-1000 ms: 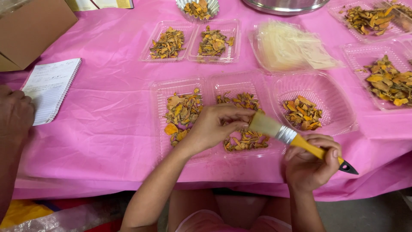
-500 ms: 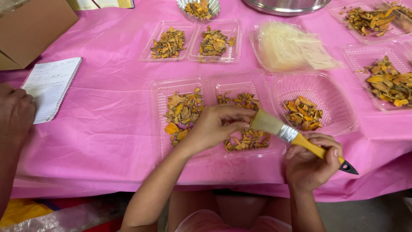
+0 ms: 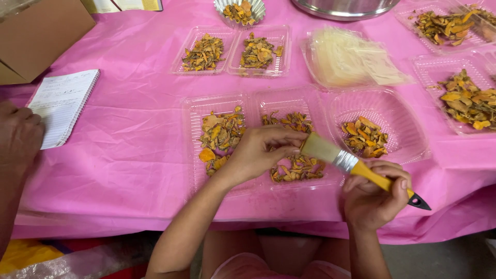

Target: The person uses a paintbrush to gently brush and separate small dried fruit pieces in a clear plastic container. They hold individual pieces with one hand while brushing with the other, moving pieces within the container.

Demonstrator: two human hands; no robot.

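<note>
My right hand (image 3: 373, 195) grips the yellow handle of a flat paintbrush (image 3: 356, 166), its pale bristles pointing left over a clear plastic hinged tray (image 3: 196, 155). My left hand (image 3: 258, 152) is pinched at the bristle tips, above the tray's right half; whether a piece is between the fingers is hidden. Both halves of the tray hold dried orange-yellow slices (image 3: 221, 132). A clear round-bottomed container (image 3: 408, 129) to the right holds a small heap of the same slices.
Pink cloth (image 3: 129, 155) covers the table. Another person's hand (image 3: 18, 137) rests at the left by a spiral notebook (image 3: 62, 103). A cardboard box (image 3: 36, 31), more trays of slices (image 3: 230, 49), a stack of clear lids (image 3: 351, 57) and a metal pot (image 3: 343, 8) stand behind.
</note>
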